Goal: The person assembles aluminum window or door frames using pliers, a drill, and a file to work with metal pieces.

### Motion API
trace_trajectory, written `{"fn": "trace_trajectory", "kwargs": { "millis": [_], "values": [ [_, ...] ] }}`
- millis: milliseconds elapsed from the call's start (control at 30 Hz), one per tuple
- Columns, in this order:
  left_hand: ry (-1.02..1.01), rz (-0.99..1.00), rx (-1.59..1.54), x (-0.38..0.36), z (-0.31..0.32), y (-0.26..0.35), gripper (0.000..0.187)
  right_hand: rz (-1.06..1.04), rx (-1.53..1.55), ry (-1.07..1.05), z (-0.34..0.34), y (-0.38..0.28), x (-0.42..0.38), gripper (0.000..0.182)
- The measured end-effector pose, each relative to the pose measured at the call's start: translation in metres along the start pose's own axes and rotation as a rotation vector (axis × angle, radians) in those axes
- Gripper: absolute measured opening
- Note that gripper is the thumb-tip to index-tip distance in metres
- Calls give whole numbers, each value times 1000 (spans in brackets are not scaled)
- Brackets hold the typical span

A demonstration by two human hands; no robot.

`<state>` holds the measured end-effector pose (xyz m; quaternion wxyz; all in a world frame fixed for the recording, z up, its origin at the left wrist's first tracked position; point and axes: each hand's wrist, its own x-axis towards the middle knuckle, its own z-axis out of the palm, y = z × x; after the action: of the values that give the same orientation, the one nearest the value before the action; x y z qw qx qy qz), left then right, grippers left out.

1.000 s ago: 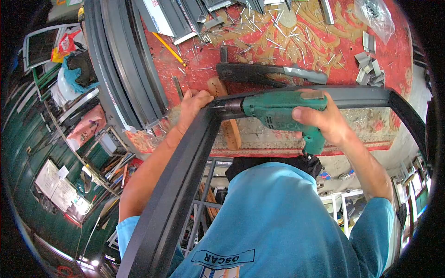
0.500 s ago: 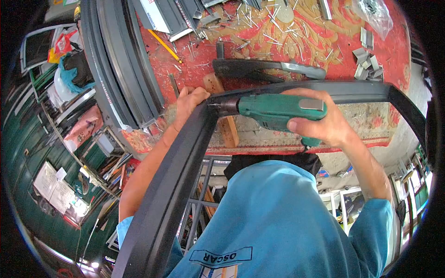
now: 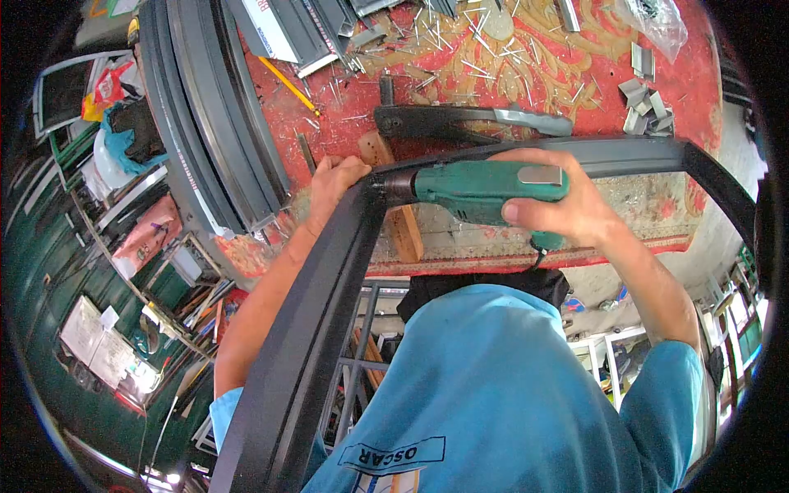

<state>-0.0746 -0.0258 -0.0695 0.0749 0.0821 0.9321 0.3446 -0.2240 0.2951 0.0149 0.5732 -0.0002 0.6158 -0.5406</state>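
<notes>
My right hand (image 3: pixel 559 197) is wrapped round a green power drill (image 3: pixel 468 187), which lies level and points left. The drill's dark chuck meets the corner of a large black frame (image 3: pixel 300 329), and its tip is hidden there. At the outer side of that corner, my left hand (image 3: pixel 335 185) is closed on the frame's edge. Under the corner lies a wooden block (image 3: pixel 403 234). A black riveter with a grey handle (image 3: pixel 472 122) rests on the red patterned cloth just beyond the frame.
Long dark profiles (image 3: pixel 201 115) lie at the left of the red cloth (image 3: pixel 345 99). Beyond the frame are a yellow pencil (image 3: pixel 289 85), scattered rivets, metal brackets (image 3: pixel 645 107) and a plastic bag (image 3: pixel 656 25). Shelving with tools and bags stands far left.
The drill and my right hand have shifted slightly left, bringing the chuck closer against the frame corner. My left hand stays at the corner.
</notes>
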Motion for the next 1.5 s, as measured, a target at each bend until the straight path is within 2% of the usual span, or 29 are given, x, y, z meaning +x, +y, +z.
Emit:
{"fn": "trace_trajectory", "kwargs": {
  "millis": [33,133,267,333,467,533,667,733,867,900,933,967,1000,1100,1167,1233,1267,1333,1500],
  "values": [
    [38,46,-4,-1,2,-4,44,34,66,-28,-1,-2,1,62],
    [17,58,19,-6,4,-12,43,69,3,9,1,-8,-2,61],
    [0,109,13,-1,0,-12,42,26,-2,22,2,-7,-2,60],
    [69,162,8,-3,5,-19,41,33,172,23,4,-11,-3,42],
    [21,139,96,-5,10,-20,44,25,196,-13,0,-3,-1,37],
    [213,167,-6,-1,13,-15,42,20,206,44,2,-3,-3,35],
    [141,148,64,-3,10,-15,36,21,195,49,1,-4,-8,35],
    [27,99,145,-8,12,-23,32,17,159,58,-1,-2,-7,36],
    [44,83,138,-10,12,-25,35,-31,153,49,-4,7,-2,35],
    [-6,23,248,-10,13,-26,34,-29,163,55,-2,7,-1,35],
    [-58,-38,358,-11,15,-27,42,-51,190,46,0,8,-1,34],
    [-66,-33,357,-10,14,-26,42,-74,215,37,1,9,0,33],
    [-59,-22,360,-10,14,-25,42,-6,208,-45,-3,3,-1,38],
    [-30,4,394,-8,14,-20,44,-48,180,5,-2,8,2,41],
    [-7,19,425,-4,10,-11,45,-61,191,59,2,6,0,34],
    [-117,-167,350,6,3,4,44,-55,191,58,4,9,1,37],
    [-116,-162,346,6,4,3,44,-54,190,65,4,8,0,37],
    [-14,18,313,1,6,-6,43,-52,213,44,3,4,-3,39],
    [-103,-24,331,-6,7,-18,43,-40,200,26,3,6,-1,38]
  ]
}}
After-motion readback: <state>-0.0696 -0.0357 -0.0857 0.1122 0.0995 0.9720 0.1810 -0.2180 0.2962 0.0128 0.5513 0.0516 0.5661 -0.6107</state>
